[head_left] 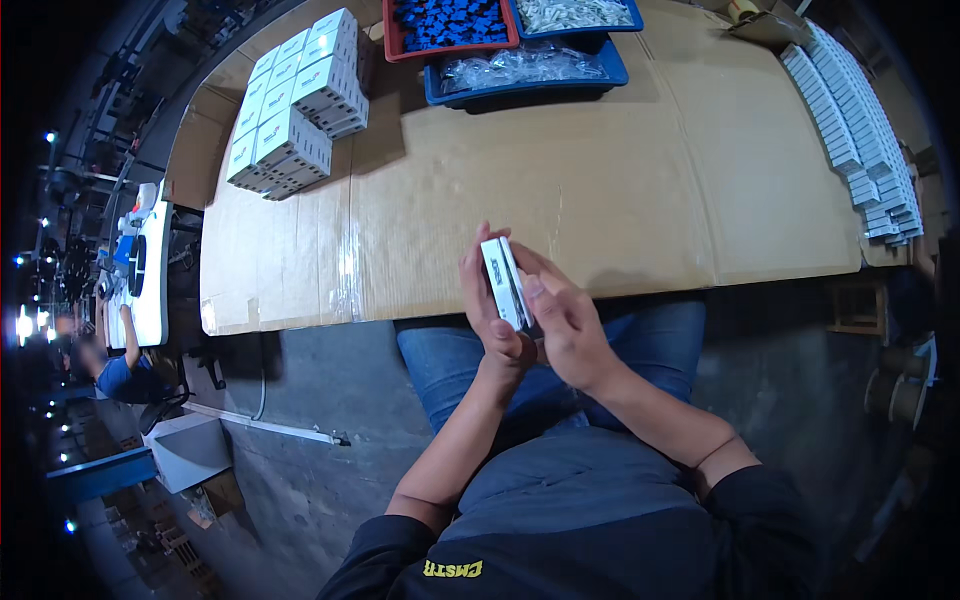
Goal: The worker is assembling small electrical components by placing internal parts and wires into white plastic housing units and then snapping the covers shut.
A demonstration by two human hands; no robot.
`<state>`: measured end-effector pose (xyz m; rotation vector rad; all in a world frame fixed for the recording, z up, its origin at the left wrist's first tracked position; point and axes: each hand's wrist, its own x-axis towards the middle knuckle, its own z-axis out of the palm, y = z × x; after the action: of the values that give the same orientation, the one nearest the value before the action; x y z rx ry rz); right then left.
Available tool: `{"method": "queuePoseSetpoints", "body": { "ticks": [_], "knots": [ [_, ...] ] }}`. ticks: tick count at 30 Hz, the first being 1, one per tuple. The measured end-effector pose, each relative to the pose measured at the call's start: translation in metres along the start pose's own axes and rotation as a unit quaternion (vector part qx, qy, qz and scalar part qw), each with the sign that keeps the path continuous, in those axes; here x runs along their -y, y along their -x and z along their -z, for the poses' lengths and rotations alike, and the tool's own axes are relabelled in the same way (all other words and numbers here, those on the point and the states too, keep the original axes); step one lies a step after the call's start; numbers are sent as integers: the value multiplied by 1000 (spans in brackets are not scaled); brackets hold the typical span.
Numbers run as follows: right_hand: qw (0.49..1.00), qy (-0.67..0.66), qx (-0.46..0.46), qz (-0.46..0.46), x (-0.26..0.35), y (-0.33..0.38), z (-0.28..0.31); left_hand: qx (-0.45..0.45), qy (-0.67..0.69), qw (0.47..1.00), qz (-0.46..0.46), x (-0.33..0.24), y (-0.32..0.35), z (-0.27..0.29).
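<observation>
Between my two hands, above the front edge of the cardboard-covered table, is a small white box (502, 283) with dark print, tilted upright. A dark gap runs along its right side, and I cannot tell whether that is an open lid. My left hand (484, 300) wraps its left side, with the thumb near the bottom. Against the right side, my right hand (568, 325) presses with its thumb, the fingers reaching behind the box. Parts of the box are hidden by the fingers.
Stacked white boxes (290, 110) stand at the back left of the cardboard tabletop (560, 200). At the back are a red bin (398, 50) of blue pieces and blue bins (432, 92) of clear and pale pieces. Rows of small white boxes (850, 130) line the right. Another person (125, 370) sits far left.
</observation>
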<state>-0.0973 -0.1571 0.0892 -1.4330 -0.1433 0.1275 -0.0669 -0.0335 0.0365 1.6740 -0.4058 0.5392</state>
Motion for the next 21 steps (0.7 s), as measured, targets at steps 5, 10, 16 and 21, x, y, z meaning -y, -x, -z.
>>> {"method": "queuePoseSetpoints", "body": {
  "ticks": [5, 10, 16, 21],
  "knots": [
    [998, 5, 56, 26, 4, -10, 31, 8, 68, 992, 106, -11, 4, -12],
    [949, 292, 84, 80, 14, -5, 57, -43, 268, 913, 305, -24, 1, -10],
    [888, 366, 29, 277, -6, -18, 76, 57, 363, 771, 519, -41, -1, -16],
    [877, 333, 64, 341, -14, -24, 76, 84, 380, 750, 535, -50, 0, -18]
  ]
}}
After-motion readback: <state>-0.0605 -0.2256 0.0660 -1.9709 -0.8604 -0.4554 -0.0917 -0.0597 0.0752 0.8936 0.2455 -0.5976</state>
